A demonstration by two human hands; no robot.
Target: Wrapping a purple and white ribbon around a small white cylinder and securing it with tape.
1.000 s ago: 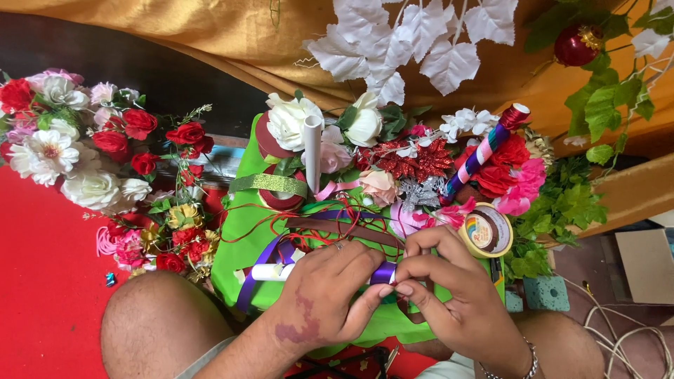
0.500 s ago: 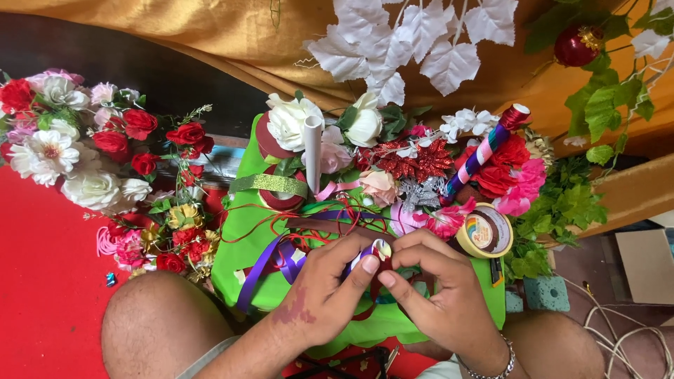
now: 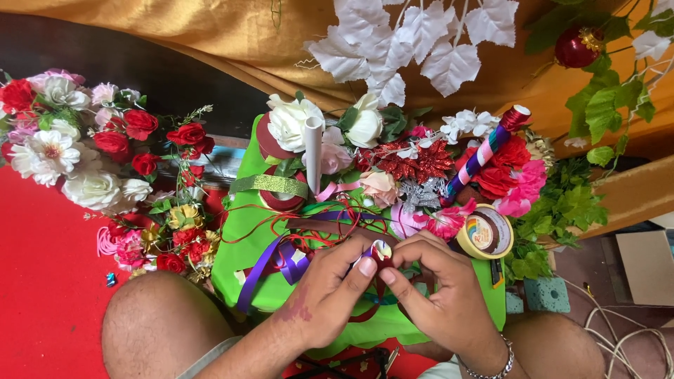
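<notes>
My left hand [image 3: 326, 295] and my right hand [image 3: 439, 291] meet over a green sheet [image 3: 242, 235] on my lap. Both pinch one small stick wrapped in dark red ribbon [image 3: 381, 254], with a pale tip showing between the thumbs. Purple ribbon [image 3: 270, 263] loops across the green sheet beside my left hand, and thin red cord [image 3: 281, 210] tangles just beyond it. A roll of tape [image 3: 486, 231] lies close above my right hand. My right wrist wears a metal bracelet [image 3: 491, 365].
Artificial flowers lie all around: white and red roses [image 3: 77, 151] on the red floor at left, pink and red blooms [image 3: 512, 182] at right. A white tube [image 3: 313, 151] and a striped wrapped stick [image 3: 484, 151] stand among them. Green foam blocks [image 3: 547, 293] and pale cord [image 3: 625, 333] sit at right.
My hands have shifted slightly and closed in on the stick. The white stick seen across the purple ribbon a second ago is now mostly hidden between my fingers, wrapped in red.
</notes>
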